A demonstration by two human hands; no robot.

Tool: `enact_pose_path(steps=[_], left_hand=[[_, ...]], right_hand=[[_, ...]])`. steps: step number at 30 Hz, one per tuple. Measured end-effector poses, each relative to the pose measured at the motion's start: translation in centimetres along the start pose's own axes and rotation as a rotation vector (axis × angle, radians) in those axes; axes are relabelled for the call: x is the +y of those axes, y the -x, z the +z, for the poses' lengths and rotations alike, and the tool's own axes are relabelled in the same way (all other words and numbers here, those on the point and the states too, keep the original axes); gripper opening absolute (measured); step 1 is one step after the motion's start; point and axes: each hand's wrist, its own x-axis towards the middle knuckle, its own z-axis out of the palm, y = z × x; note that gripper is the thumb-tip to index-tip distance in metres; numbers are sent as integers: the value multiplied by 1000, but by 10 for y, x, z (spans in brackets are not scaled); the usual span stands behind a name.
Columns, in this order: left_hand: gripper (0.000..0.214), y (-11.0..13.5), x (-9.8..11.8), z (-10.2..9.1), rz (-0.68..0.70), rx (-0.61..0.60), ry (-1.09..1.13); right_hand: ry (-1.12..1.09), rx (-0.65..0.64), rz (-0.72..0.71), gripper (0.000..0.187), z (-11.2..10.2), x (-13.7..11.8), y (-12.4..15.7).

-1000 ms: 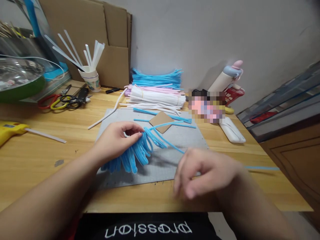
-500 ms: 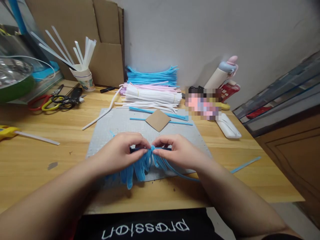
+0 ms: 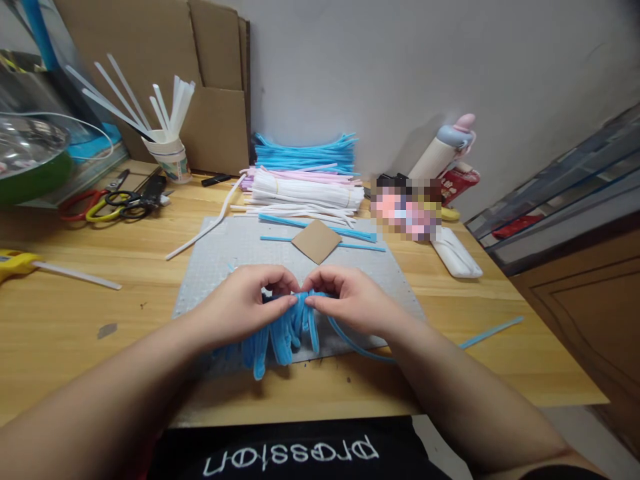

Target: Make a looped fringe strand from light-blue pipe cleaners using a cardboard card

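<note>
Both my hands meet over the near edge of a grey cutting mat [image 3: 225,260]. My left hand [image 3: 245,303] and my right hand [image 3: 353,300] each pinch the top of a bundle of looped blue pipe cleaners [image 3: 283,333], fingertips almost touching. The loops hang down toward me, past the mat's front edge. One blue strand curves out to the right under my right wrist. A small brown cardboard square [image 3: 316,241] lies on the mat beyond my hands, on top of loose blue pipe cleaners [image 3: 360,235].
Stacks of white, pink and blue pipe cleaners [image 3: 305,173] lie at the back by the wall. A paper cup of white sticks [image 3: 167,157], scissors [image 3: 113,203] and a yellow glue gun [image 3: 17,262] are on the left. A white case [image 3: 456,252] and bottle [image 3: 443,150] sit right.
My right hand came in from the lower right and joined the left on the blue bundle. In the last half second the loops were drawn closer together.
</note>
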Motion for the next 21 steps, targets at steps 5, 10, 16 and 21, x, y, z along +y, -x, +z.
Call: enact_pose_path(steps=[5,10,16,21], left_hand=[[16,0,-2,2,-58,-3,-24],[17,-1,-3,2,-95,6,-17],[15,-1,-3,2,-73,-26,-29],[16,-2,-4,3,-53,-17,-47]], right_hand=[[19,13,-20,9,2,-1,1],[73,-43,-5,7,2,-4,2],[23,-5,-2,9,5,-1,0],[-49,1,12,18,5,0,-1]])
